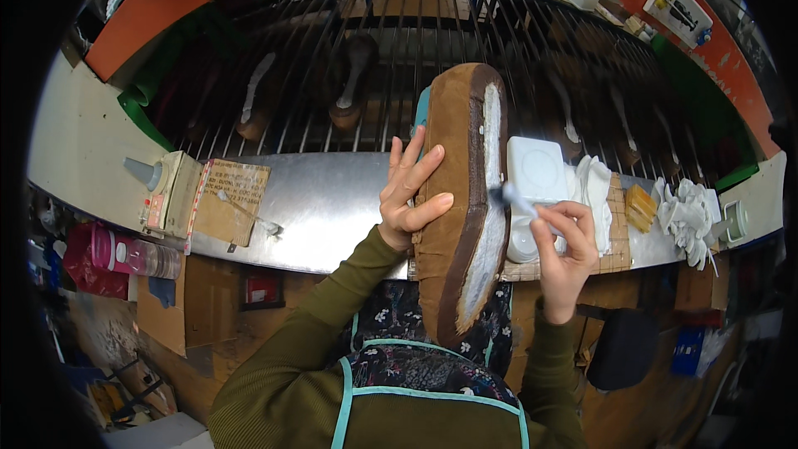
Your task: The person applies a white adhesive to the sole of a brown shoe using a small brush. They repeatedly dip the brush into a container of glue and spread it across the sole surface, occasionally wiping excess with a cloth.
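Note:
My left hand (413,191) grips a brown suede shoe (445,166) from its left side, fingers spread over the suede and thumb forward. The shoe is turned on its side with its toe away from me, so a dark brown edge band and the whitish, rough underside (492,129) face right. A bit of teal (422,104) shows behind its upper left. In the fingertips of my right hand (567,249) is a small brush with a pale handle (519,201). Its dark, blurred tip is at the underside near the middle of the shoe.
A white plastic container (534,168) stands right of the shoe, near white gloves (688,220) and a yellow block (640,208). At left, cardboard (237,199) lies on the metal worktop (328,199). Beyond, a rack of metal bars (391,25) holds several shoes. A dark stool (622,349) stands below right.

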Available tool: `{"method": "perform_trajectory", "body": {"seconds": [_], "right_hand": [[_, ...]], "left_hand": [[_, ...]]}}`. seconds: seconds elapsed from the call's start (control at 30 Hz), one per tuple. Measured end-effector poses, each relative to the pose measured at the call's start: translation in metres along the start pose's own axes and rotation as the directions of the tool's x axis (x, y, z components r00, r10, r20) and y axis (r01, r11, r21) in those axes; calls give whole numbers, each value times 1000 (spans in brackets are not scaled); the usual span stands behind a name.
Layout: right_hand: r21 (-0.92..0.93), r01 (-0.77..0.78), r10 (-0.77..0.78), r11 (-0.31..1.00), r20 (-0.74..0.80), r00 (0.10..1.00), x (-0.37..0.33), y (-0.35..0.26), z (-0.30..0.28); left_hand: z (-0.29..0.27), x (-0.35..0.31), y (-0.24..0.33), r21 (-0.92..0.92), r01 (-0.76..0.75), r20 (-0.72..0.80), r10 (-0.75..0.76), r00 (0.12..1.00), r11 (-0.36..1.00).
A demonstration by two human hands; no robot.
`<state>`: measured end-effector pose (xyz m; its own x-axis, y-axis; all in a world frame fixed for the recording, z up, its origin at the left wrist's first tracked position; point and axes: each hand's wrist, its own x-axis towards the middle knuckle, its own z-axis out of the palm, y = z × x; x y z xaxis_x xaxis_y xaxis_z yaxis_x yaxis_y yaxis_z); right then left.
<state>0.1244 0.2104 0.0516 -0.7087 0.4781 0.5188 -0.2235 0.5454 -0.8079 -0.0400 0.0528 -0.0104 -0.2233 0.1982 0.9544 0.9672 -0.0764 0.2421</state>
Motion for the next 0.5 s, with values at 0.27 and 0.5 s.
{"method": "perform_trajectory", "body": {"seconds": [0.27,0.5], "right_hand": [[242,-386,372,890,104,922,-66,-19,0],[152,-346,354,926,-27,935,-75,-21,18]], "left_hand": [[1,-18,3,209,16,-27,-10,1000,978],[0,-24,1,223,16,4,-18,1000,975]]}}
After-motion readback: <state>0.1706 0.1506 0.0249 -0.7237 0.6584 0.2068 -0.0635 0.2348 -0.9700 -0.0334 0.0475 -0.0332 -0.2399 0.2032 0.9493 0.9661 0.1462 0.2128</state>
